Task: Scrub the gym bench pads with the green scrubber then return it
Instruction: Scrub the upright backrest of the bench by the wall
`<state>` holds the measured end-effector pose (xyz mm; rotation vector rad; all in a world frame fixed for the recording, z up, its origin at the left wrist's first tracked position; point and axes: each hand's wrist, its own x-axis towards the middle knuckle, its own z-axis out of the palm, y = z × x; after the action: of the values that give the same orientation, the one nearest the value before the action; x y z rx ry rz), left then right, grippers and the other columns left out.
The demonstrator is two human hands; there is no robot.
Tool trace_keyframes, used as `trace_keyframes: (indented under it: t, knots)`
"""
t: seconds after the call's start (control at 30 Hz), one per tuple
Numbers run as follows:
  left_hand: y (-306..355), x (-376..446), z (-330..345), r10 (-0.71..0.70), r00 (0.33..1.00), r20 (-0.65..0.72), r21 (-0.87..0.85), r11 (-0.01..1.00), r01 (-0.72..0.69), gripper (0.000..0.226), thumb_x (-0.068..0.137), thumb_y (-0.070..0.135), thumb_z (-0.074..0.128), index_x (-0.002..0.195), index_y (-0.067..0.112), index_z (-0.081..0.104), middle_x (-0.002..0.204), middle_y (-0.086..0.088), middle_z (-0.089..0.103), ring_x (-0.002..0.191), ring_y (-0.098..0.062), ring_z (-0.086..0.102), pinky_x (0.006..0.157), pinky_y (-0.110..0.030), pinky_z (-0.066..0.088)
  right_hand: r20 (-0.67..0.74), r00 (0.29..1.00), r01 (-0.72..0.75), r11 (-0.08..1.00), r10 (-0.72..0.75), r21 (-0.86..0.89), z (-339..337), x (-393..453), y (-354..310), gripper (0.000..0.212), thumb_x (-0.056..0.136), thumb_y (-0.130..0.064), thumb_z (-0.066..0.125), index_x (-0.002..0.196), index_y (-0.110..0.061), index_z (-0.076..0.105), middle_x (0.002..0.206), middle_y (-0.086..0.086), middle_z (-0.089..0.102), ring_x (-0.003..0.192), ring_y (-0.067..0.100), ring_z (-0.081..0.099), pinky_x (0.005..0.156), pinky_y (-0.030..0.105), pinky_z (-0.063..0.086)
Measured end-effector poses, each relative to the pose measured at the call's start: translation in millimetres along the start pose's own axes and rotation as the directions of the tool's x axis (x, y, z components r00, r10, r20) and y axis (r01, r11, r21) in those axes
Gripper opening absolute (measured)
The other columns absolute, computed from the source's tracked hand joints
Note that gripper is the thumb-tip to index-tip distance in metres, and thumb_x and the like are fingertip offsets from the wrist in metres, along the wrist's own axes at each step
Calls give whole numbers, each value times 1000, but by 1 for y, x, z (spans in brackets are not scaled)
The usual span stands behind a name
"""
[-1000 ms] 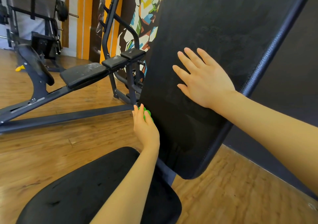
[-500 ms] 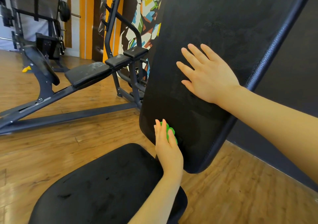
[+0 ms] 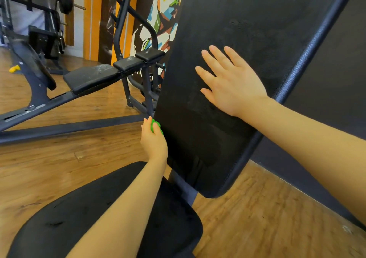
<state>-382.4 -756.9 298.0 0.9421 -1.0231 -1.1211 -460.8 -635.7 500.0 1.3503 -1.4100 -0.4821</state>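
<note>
Green knobbly scrubber (image 3: 155,126), gripped in my left hand (image 3: 154,141), has swept back from the lower middle to the tall black vinyl backrest pad's (image 3: 247,30) left edge; my flat, open right hand (image 3: 230,83) braces it. Scrubbing continues.

Single head-worn view, forward and downward, close above the back pad (image 3: 247,40).

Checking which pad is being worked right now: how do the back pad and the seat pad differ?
The back pad stands tilted steeply upright; the seat pad lies nearly flat below it. The back pad is long and reaches past the frame's top; the seat pad is shorter and rounded. Both hands are on the back pad: the left hand holds the scrubber at its left edge, and the right hand lies flat on its face. Neither touches the seat pad. Both pads are black.
</note>
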Motion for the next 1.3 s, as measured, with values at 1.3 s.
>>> trace_keyframes:
  t: [1.3]
  knots:
    - [-27, -73, 5, -52, 996, -78, -16, 999, 51, 43, 106, 20, 32, 149, 14, 38, 156, -1, 32, 144, -15, 28, 112, -23, 19, -8, 1000, -12, 1000, 12, 13, -1, 1, 0, 61, 103, -48, 16, 155, -16, 19, 162, 18, 9, 151, 34, 3, 121, 48, 4]
